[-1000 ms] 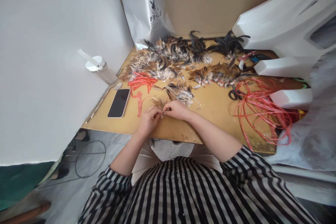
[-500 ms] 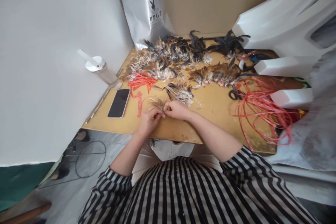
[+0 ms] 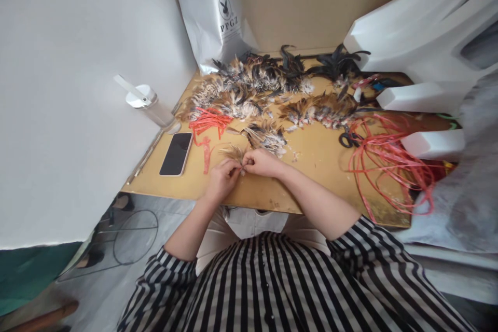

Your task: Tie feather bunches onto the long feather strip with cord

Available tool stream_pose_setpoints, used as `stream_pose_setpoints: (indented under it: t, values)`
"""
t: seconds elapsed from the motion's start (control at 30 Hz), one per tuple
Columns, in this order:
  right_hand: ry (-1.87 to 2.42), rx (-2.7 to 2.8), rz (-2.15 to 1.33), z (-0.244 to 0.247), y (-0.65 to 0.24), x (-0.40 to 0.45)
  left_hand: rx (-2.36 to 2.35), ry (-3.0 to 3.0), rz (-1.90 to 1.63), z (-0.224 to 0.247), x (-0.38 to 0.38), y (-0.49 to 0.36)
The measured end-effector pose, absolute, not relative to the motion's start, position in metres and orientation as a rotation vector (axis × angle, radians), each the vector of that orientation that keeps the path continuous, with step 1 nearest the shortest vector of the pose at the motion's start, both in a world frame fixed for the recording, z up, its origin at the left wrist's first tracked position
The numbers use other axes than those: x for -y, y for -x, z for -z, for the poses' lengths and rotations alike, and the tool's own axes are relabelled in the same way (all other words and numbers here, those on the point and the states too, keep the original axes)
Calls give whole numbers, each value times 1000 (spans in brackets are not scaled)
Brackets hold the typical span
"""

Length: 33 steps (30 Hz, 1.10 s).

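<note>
I find the small feather bunch near the front edge of the worktop, between the person's left hand and right hand. Its long axis runs slantwise: the tips point away from the person and to the left, the base back towards the body and rightward.

The fingers of both hands are drawn together in a tight pinch on the base, meeting there; how the grip is shared between them I cannot tell.

Containers: a silver bag stands upright at the back left, contents hidden from me. A cup with a white lid stands at the left edge; I cannot make out what is in it.

Condition of the bunch: pale tan, fine, fanned loosely at the tips; a small pale end shows below the fingers.

Just beyond lies a larger feather cluster, brown, dark and whitish. To the left I note red strips and a phone; well apart on the right, black scissors beside tangled red ribbon
</note>
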State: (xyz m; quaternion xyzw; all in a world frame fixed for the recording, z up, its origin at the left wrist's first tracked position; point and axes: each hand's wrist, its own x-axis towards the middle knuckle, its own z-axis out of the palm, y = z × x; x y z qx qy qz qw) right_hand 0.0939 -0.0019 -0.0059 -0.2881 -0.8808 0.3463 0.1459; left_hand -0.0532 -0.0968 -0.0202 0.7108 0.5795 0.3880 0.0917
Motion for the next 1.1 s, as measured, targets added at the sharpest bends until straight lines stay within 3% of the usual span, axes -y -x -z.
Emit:
stream_pose_setpoints:
  t: [0.57,1.1]
  values:
    - [728,2499,-1078,10,-95,-1,-1628,-2098,-1201,20,95,58]
    - [894,2472,-975,5,-93,3,-1633,-2057,-1249,23,98,57]
